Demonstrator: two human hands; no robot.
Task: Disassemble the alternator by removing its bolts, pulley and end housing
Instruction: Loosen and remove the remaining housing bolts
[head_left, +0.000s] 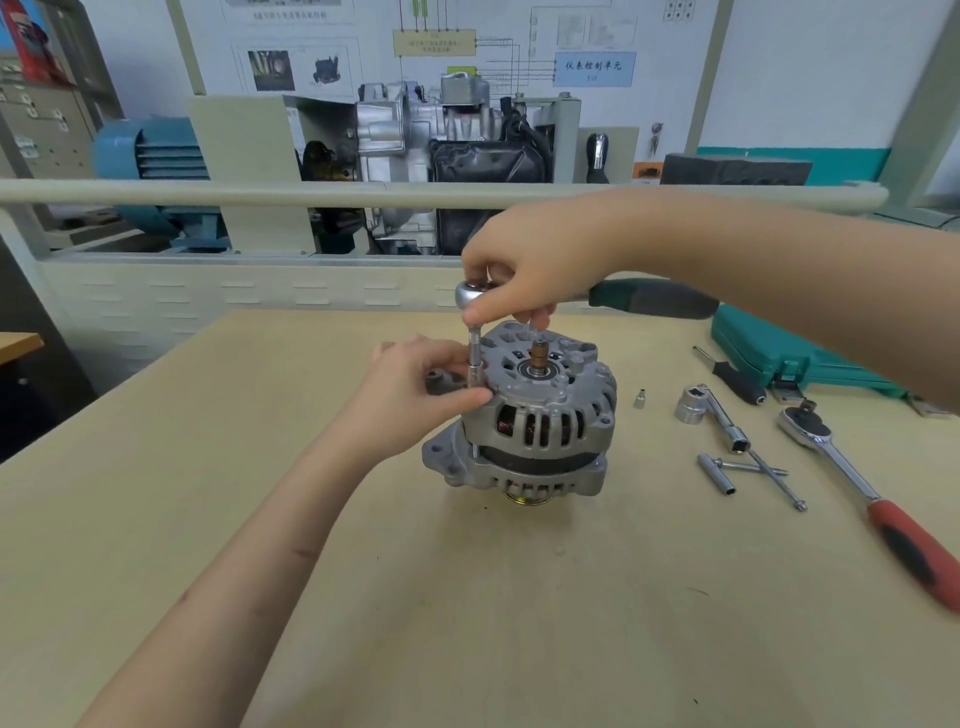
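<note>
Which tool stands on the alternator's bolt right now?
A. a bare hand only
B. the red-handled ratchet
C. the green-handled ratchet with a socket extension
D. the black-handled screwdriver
C: the right hand holds the green-handled ratchet with its extension upright on the grey cast-metal alternator; the red-handled ratchet lies on the table.

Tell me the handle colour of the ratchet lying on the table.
Red and black, on the ratchet at the table's right side; head view.

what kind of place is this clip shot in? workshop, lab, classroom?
Most likely an automotive training workshop or teaching lab. A cutaway engine display stands behind the bench under a wiring-diagram board, and the wooden workbench holds an alternator, a red-handled ratchet and a teal tool case.
</note>
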